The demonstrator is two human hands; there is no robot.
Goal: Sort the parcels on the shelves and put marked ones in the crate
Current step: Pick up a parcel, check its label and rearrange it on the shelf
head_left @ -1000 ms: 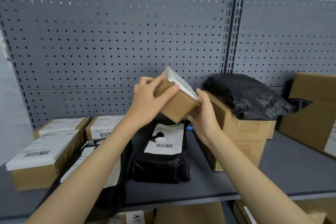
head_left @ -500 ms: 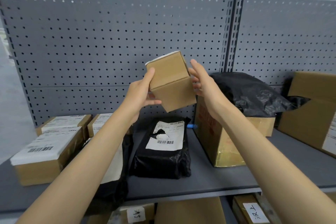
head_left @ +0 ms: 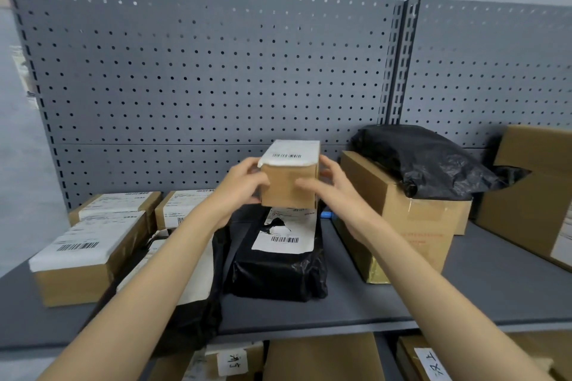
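Gripping a small cardboard box [head_left: 289, 185] from both sides, the left hand [head_left: 240, 184] and the right hand [head_left: 329, 187] hold it up at the centre of the frame, in front of the grey pegboard back panel [head_left: 201, 77]. The left hand's fingers curl round the box's left edge; the right hand's thumb lies across the brown front face and its fingers wrap the right side. A white shipping label [head_left: 292, 153] with a barcode covers the box's top face.

Just below the held box, a black plastic parcel [head_left: 278, 272] with its own white barcode label lies on the grey shelf [head_left: 464, 288]. To the lower left, partly behind the left forearm, another black bag parcel [head_left: 192, 315] reaches toward the shelf's front edge. Further left sit three labelled cardboard boxes: a large box [head_left: 80, 260] nearest the front and two smaller boxes [head_left: 120, 204] behind it by the panel.

Right of centre stands a bigger carton [head_left: 402, 226] with a crumpled black bag [head_left: 424, 161] resting on top. At the far right edge a tall cardboard box [head_left: 532, 192] leans, partly cut off. Along the bottom of the frame, more cartons [head_left: 322, 359] with handwritten white tags sit on the lower shelf.
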